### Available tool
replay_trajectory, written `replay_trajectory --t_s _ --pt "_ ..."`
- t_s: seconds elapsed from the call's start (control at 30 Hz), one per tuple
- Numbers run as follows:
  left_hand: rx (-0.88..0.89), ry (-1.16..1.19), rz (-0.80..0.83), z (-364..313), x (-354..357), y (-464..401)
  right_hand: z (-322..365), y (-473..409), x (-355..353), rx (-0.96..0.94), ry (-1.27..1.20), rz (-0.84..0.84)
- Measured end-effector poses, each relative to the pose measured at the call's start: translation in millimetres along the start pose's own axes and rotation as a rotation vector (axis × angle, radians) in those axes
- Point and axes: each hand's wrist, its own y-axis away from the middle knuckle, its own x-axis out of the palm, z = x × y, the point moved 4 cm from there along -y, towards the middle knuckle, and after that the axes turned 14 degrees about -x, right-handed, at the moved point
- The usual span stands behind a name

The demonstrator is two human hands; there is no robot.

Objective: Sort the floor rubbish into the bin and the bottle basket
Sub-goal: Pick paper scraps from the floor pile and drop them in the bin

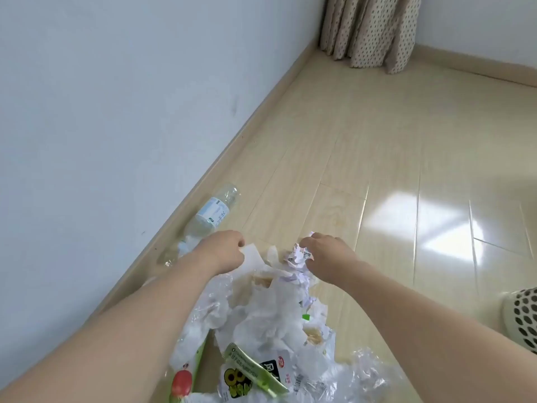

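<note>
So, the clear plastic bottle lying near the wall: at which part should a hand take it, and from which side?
Probably around the labelled middle of the bottle, coming from above and from the room side. It lies on its side close along the skirting board, so the wall side leaves little room for fingers. The round body there is widest and bare, while its near end is partly hidden behind the left hand.

head cam; looks fwd + down; close over hands point(273, 253); floor point(377, 158) to corner

Hands point(223, 251) point(325, 254) gripping floor rubbish point(270, 312)
</note>
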Motion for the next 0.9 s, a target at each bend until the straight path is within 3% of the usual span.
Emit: replay_trajectory --t_s 0.1,0.33,0.63,0.73,0.9 --pt "0.041 -0.230 -0.107 -17 12 -15 -8 -13 24 0.011 0.021 0.035" --pt "-0.036 -0.391 -0.050 -26 27 -33 -19 -33 56 -0.005 -0.017 -0.018" --pt "0.064 -0.131 -0.172 -8 3 -26 -10 -43 55 -0.012 0.076 -0.093" --pt "0.117 0.083 -0.149 -3 -11 -17 -4 -38 42 -0.032 0.092 -0.191" --pt "0.134 0.384 -0.266 0 -49 25 10 1 -10 0.051 -0.164 -0.385"
